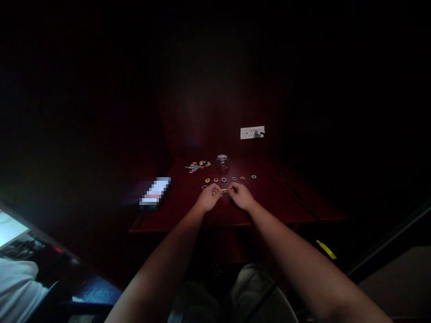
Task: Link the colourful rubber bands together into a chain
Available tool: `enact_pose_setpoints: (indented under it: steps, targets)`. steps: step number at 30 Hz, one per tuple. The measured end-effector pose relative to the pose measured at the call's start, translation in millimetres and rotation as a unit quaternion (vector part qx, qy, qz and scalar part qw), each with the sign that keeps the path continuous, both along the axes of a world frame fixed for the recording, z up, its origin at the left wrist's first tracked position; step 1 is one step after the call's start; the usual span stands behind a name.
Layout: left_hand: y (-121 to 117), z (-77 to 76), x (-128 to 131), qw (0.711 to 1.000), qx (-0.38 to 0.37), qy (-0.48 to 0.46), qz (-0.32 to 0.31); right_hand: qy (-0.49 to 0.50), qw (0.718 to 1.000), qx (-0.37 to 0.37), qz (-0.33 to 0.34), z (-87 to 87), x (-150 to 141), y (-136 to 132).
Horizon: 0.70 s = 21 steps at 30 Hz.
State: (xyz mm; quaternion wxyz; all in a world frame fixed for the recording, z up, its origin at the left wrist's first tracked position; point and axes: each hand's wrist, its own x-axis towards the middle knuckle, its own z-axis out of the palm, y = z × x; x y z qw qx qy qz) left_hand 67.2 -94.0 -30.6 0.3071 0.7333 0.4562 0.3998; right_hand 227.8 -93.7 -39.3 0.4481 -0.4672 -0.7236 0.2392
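Both my hands reach out over a dark red table [269, 206]. My left hand [210, 196] and my right hand [239, 194] are closed in pinches on the two ends of a small yellow band [224, 190] stretched between them. Just beyond my fingers lies a row of several small coloured rings [224, 180] on the table. A loose heap of more coloured rings [198, 166] sits further back on the left. A small clear glass jar [222, 162] stands upright beside that heap.
A lit phone [155, 193] lies at the table's left edge. A white wall socket [252, 132] with a plug and a dark cable running down the right sits behind the table. The room is very dark. My knees [249, 287] show below the table's front edge.
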Motion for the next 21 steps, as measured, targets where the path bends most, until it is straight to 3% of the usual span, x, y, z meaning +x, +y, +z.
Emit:
enact_pose_setpoints:
  steps: [13,21]
  targets:
    - [-0.8,-3.2,0.3,1.000,0.015,-0.007,0.010,0.009,0.999,-0.012,0.028,0.8,-1.1,-3.4]
    - [1.8,-7.1,0.5,1.000,0.015,-0.007,0.004,0.034,0.999,-0.028,0.010,-1.6,1.1,0.7]
